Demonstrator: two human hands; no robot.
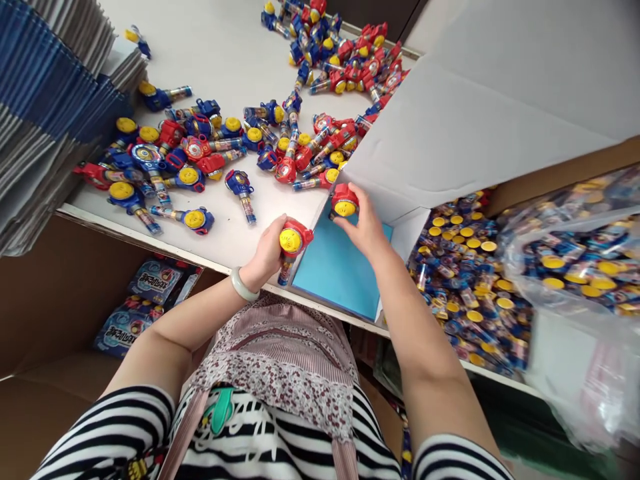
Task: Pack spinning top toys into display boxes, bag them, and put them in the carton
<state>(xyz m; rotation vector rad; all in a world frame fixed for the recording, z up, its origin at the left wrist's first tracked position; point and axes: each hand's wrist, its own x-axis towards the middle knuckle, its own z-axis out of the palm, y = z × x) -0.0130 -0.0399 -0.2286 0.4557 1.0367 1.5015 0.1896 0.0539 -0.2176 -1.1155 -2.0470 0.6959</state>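
My left hand [267, 252], a pale bangle on its wrist, is closed around a red toy with a yellow disc [291, 240] and a clear candy-filled tube pointing down. It is just left of an open white box [345, 303] with a light blue bottom [340, 267]. Over the back left corner of that box, my right hand [367, 223] grips another red toy [345, 202] with a yellow disc, between thumb and fingers. Any tube on this one is hidden. A single blue toy [241, 193] lies on the white table left of my hands.
Many red and blue toys [200, 143] are strewn across the white table [210, 60]. Folded cartons [55, 100] are stacked at the left. The box's raised lid [480, 87] stands behind it. Right of it are loose toys [470, 280] and a clear plastic bag [575, 260]. Printed boxes [155, 280] sit below.
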